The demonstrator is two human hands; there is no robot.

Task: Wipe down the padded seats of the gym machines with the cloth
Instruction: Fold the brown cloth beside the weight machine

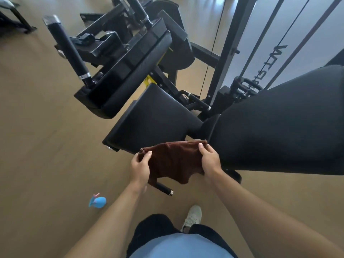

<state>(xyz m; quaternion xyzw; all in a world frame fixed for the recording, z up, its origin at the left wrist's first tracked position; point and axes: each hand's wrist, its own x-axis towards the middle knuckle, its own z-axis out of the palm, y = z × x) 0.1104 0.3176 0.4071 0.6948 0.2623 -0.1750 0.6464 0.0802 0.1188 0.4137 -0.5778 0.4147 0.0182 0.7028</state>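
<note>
I hold the brown cloth point(173, 161) spread between both hands, just over the near edge of the black seat pad point(149, 118). Left hand point(140, 167) fingers are closed on its left corner, right hand point(210, 161) fingers pinch its right corner; the lower hem hangs loose.

Step in hand, as I judge it: lay the cloth flat on the pad. To do it well, keep the top edge taut, lower it onto the near edge, then press with a flat palm and stroke the pad's length.

Cloth long axis runs left to right between my hands. The pad's long axis runs from me up and away toward the machine frame point(229, 53).
</note>
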